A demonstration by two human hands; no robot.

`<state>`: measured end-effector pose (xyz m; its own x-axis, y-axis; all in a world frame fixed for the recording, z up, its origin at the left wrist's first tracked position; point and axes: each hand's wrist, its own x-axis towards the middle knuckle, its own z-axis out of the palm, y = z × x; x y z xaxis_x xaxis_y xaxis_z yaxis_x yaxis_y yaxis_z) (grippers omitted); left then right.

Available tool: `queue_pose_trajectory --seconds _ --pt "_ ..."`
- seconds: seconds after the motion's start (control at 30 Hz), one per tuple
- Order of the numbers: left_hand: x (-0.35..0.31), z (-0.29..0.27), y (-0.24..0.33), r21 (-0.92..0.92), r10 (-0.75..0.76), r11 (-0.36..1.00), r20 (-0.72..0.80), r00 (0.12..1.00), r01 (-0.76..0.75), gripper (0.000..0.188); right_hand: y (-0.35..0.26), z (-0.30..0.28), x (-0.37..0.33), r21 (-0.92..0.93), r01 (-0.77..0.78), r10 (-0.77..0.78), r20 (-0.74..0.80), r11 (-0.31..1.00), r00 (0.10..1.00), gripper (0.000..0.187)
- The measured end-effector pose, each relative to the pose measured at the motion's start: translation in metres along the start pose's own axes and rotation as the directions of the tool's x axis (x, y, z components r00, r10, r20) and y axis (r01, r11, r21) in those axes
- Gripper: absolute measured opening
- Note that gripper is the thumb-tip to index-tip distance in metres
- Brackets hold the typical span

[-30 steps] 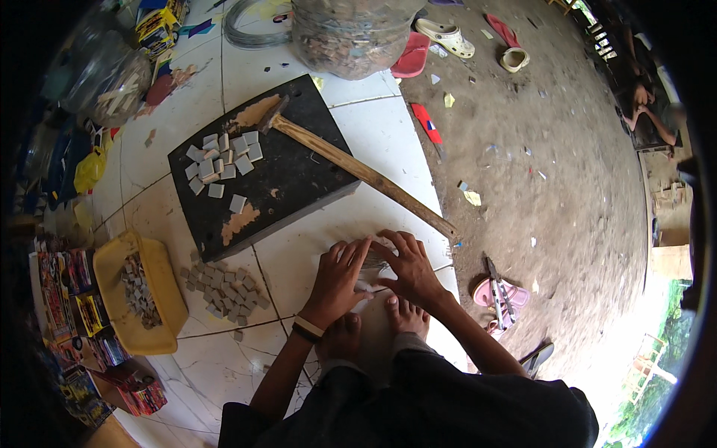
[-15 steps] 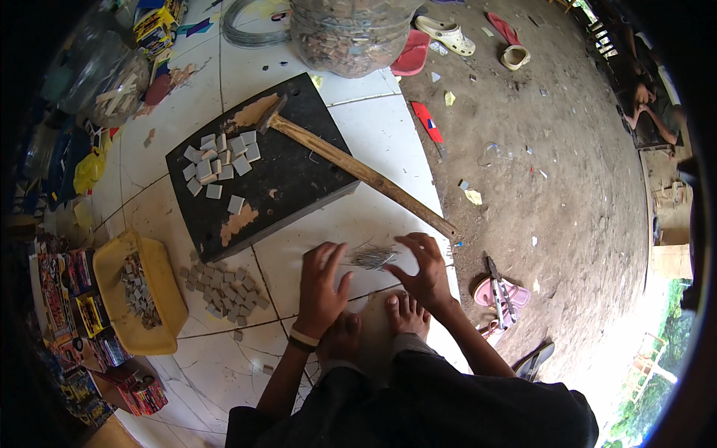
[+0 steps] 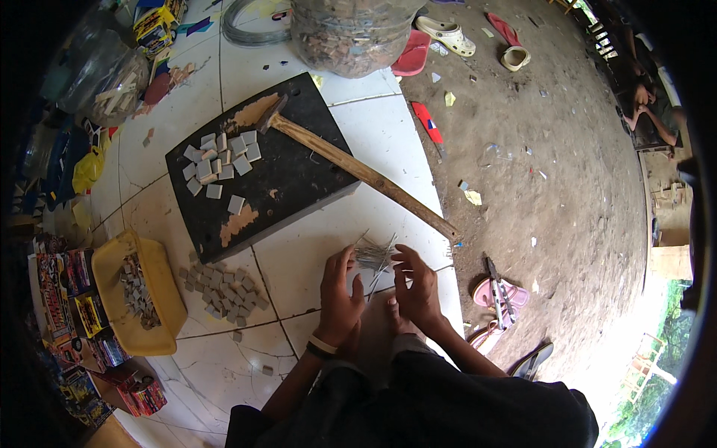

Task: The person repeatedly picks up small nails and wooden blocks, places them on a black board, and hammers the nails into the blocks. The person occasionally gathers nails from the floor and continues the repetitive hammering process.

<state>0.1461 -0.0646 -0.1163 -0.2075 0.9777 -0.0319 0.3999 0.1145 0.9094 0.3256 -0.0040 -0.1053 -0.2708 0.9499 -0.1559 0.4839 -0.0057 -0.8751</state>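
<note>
Step in hand, in my judgement: gathering the loose wires (image 3: 372,257). They lie heaped on the tiled surface (image 3: 300,278) between my left hand (image 3: 340,297) and right hand (image 3: 420,296), just beyond my right foot (image 3: 398,319). Left fingers: curved, thumb parted, gripping nothing. Right fingers: bent at the heap's edge; whether they pinch a strand, I cannot tell. The next move calls for light, even inward pressure from both sides.
</note>
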Motion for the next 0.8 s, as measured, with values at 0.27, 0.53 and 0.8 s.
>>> queue_pose_trajectory --seconds 0.27,0.53,0.8 --pt "0.039 -0.025 0.008 0.41 0.069 0.881 0.383 0.921 -0.237 0.12 -0.017 -0.031 0.034 -0.417 0.35 -0.183 0.39 0.839 0.902 0.11" --pt "0.043 -0.02 -0.004 0.417 0.138 0.852 0.404 0.904 -0.316 0.09 0.004 -0.018 0.036 -0.356 0.413 -0.291 0.35 0.838 0.891 0.055" --pt "0.041 -0.027 0.002 0.284 0.19 0.912 0.348 0.918 -0.297 0.097 0.009 -0.03 0.049 -0.211 0.317 -0.297 0.12 0.925 0.947 0.048"
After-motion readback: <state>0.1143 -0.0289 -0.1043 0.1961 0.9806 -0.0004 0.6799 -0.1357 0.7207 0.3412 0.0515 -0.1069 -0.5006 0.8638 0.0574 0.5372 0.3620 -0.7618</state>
